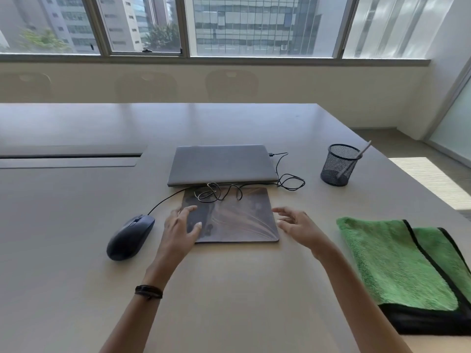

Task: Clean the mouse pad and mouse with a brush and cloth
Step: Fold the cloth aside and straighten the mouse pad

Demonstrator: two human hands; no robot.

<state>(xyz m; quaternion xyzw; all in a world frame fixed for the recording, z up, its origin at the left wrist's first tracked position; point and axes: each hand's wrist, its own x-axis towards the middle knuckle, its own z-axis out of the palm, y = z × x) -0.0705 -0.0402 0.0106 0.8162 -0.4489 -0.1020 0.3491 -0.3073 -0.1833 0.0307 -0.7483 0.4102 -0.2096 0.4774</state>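
A dark patterned mouse pad lies flat on the table in front of a closed laptop. My left hand rests on the pad's left edge with fingers spread and thumb on its surface. At the pad's right edge hovers my right hand, fingers relaxed and holding nothing. A black wired mouse sits on the table left of the pad, and its cable loops across the pad's far edge. A folded green cloth with black trim lies to the right. A thin white handle, maybe the brush, leans in a mesh cup.
A closed grey laptop sits just behind the pad with the cable plugged into its right side. The black mesh cup stands at the right rear. The table ends at the right near the cloth. Chair backs stand beyond the far edge.
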